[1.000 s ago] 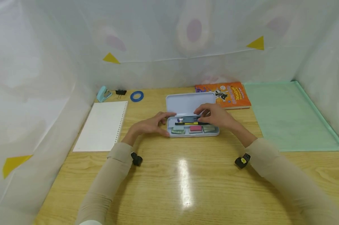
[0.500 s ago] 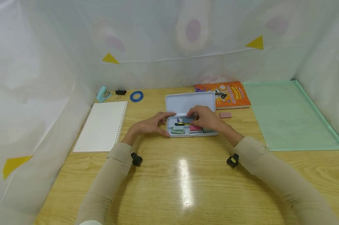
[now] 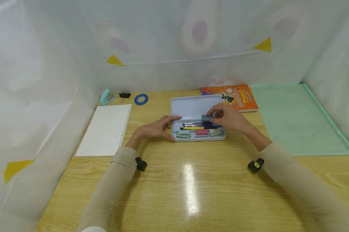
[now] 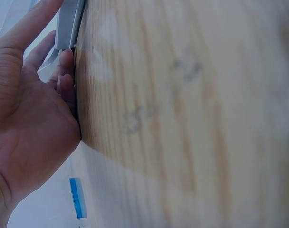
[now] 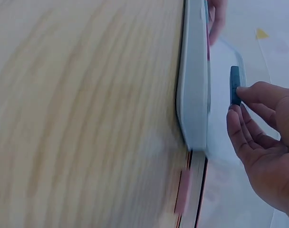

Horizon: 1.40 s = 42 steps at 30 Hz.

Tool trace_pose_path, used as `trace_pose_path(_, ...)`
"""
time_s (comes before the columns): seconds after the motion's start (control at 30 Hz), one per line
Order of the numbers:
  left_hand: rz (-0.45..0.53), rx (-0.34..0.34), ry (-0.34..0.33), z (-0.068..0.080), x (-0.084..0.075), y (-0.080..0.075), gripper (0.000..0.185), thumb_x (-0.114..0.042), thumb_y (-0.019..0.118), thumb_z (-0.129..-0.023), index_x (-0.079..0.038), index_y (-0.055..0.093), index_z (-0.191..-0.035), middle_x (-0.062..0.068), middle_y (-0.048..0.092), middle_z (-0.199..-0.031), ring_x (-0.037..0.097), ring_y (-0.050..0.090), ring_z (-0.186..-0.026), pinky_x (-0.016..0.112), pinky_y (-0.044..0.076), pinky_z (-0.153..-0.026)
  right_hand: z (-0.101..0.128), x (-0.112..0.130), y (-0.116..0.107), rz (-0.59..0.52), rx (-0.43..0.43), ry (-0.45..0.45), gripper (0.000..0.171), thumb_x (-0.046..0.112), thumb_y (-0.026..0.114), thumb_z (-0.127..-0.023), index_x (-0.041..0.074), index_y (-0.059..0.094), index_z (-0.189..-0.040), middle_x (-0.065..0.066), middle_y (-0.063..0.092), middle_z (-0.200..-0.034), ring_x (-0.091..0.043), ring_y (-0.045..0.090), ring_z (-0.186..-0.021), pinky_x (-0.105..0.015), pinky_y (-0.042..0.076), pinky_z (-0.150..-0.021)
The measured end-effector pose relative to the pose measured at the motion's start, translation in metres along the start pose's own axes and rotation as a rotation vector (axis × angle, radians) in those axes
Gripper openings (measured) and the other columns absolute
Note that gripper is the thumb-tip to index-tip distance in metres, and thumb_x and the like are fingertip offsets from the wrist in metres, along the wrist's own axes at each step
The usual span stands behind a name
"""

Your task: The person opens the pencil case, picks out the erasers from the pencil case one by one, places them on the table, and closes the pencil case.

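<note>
A pale blue pencil case (image 3: 192,140) lies with its lid (image 3: 189,106) raised toward the back. My left hand (image 3: 152,129) holds its left end, thumb at the front corner and index finger at the hinge side. Over the case's right half, my right hand (image 3: 231,119) pinches a small dark blue eraser (image 5: 235,85) between thumb and fingertips. Below it in the case lie clear-barrelled pens (image 3: 192,124) and a yellow-and-black pen (image 3: 193,128). The front compartments hold a pale green block (image 3: 183,133), a pink block (image 3: 201,132) and a grey-green block (image 3: 214,132).
A pink eraser (image 5: 183,192) lies right of the case, hidden by my hand in the head view. Behind is an orange book (image 3: 241,96); at right, a green mesh pouch (image 3: 305,122). Left are a notepad (image 3: 105,130), stapler (image 3: 106,97), binder clip (image 3: 124,95) and blue tape roll (image 3: 141,99).
My right hand reached left into the case, then lifted the blue eraser up and right from over the pens. My left hand has stayed at the case's left end.
</note>
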State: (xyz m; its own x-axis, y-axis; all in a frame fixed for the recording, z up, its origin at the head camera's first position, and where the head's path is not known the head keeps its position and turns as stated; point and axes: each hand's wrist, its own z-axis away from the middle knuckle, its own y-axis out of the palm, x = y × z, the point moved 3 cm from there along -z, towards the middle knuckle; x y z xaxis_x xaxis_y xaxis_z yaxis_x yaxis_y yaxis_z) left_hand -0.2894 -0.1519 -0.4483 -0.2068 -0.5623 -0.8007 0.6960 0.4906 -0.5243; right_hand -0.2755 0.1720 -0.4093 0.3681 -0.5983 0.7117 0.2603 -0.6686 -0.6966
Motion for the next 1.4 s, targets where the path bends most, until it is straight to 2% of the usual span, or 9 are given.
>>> trace_pose_path(0.17,-0.015,-0.002,0.005,0.000,0.001,0.000,0.090,-0.035,0.085,-0.088,-0.044,0.032,-0.160,0.003,0.035,-0.148,0.026,0.040,-0.134,0.049,0.034,-0.113,0.018,-0.020,-0.028,0.011,-0.055,0.086,0.021,0.007,0.074,-0.095,0.011,0.075,-0.116,-0.009,0.067,-0.106,-0.024,0.062,-0.090,-0.028,0.050,-0.075)
trace_pose_path(0.3,-0.025,-0.005,0.013,0.000,0.002,0.001,0.090,-0.035,0.085,-0.088,-0.044,0.032,-0.160,0.002,0.036,-0.147,0.025,0.040,-0.132,0.048,0.035,-0.111,0.034,-0.034,-0.049,0.075,-0.093,0.133,0.022,0.013,0.076,-0.095,0.011,0.075,-0.117,-0.010,0.070,-0.106,-0.024,0.064,-0.091,-0.030,0.050,-0.077)
trace_pose_path(0.4,-0.027,-0.006,0.018,0.000,0.002,0.001,0.090,-0.035,0.085,-0.088,-0.044,0.032,-0.161,0.003,0.036,-0.146,0.025,0.040,-0.130,0.047,0.035,-0.110,0.044,-0.046,-0.063,0.131,-0.119,0.138,0.022,0.014,0.075,-0.096,0.008,0.075,-0.117,-0.012,0.071,-0.107,-0.023,0.065,-0.091,-0.027,0.049,-0.077)
trace_pose_path(0.53,-0.025,-0.008,0.018,0.000,0.001,0.001,0.091,-0.035,0.085,-0.088,-0.044,0.031,-0.161,0.004,0.036,-0.145,0.025,0.039,-0.129,0.047,0.035,-0.109,0.055,-0.062,-0.077,0.142,-0.138,0.147,0.024,0.010,0.074,-0.096,0.006,0.074,-0.120,-0.015,0.069,-0.110,-0.019,0.064,-0.089,-0.019,0.047,-0.074)
trace_pose_path(0.7,-0.027,-0.011,0.029,-0.001,0.002,0.001,0.091,-0.035,0.085,-0.088,-0.044,0.031,-0.161,0.004,0.037,-0.143,0.025,0.039,-0.128,0.047,0.035,-0.108,0.064,-0.076,-0.090,0.169,-0.131,0.179,0.025,0.011,0.073,-0.097,0.006,0.074,-0.121,-0.016,0.069,-0.113,-0.014,0.063,-0.090,-0.020,0.048,-0.073)
trace_pose_path(0.97,-0.031,-0.010,0.038,-0.001,0.003,0.002,0.090,-0.036,0.085,-0.088,-0.045,0.032,-0.160,0.005,0.037,-0.142,0.025,0.039,-0.127,0.047,0.035,-0.108,0.067,-0.087,-0.091,0.175,-0.043,0.192,0.025,0.010,0.069,-0.100,0.000,0.071,-0.123,-0.022,0.066,-0.122,-0.032,0.065,-0.102,-0.025,0.052,-0.070)
trace_pose_path(1.1,-0.026,-0.010,0.037,-0.001,0.004,0.002,0.089,-0.036,0.085,-0.088,-0.045,0.033,-0.160,0.005,0.038,-0.141,0.025,0.039,-0.127,0.047,0.035,-0.107,0.066,-0.085,-0.089,0.177,-0.042,0.197,0.026,0.010,0.068,-0.100,-0.002,0.069,-0.124,-0.024,0.066,-0.122,-0.038,0.065,-0.104,-0.026,0.053,-0.070)
trace_pose_path(1.23,-0.025,-0.010,0.036,-0.001,0.004,0.002,0.089,-0.036,0.085,-0.088,-0.045,0.033,-0.160,0.005,0.038,-0.140,0.025,0.038,-0.126,0.046,0.035,-0.106,0.063,-0.072,-0.083,0.152,-0.060,0.176,0.025,0.011,0.070,-0.100,0.000,0.071,-0.123,-0.020,0.069,-0.116,-0.034,0.067,-0.099,-0.027,0.053,-0.072)
trace_pose_path(1.4,-0.029,-0.013,0.027,-0.001,0.003,0.000,0.090,-0.037,0.085,-0.088,-0.046,0.032,-0.160,0.004,0.038,-0.141,0.025,0.039,-0.126,0.046,0.035,-0.106,0.055,-0.050,-0.065,0.134,-0.053,0.052,0.021,0.011,0.073,-0.098,0.005,0.075,-0.118,-0.012,0.073,-0.109,-0.022,0.067,-0.091,-0.021,0.050,-0.075)
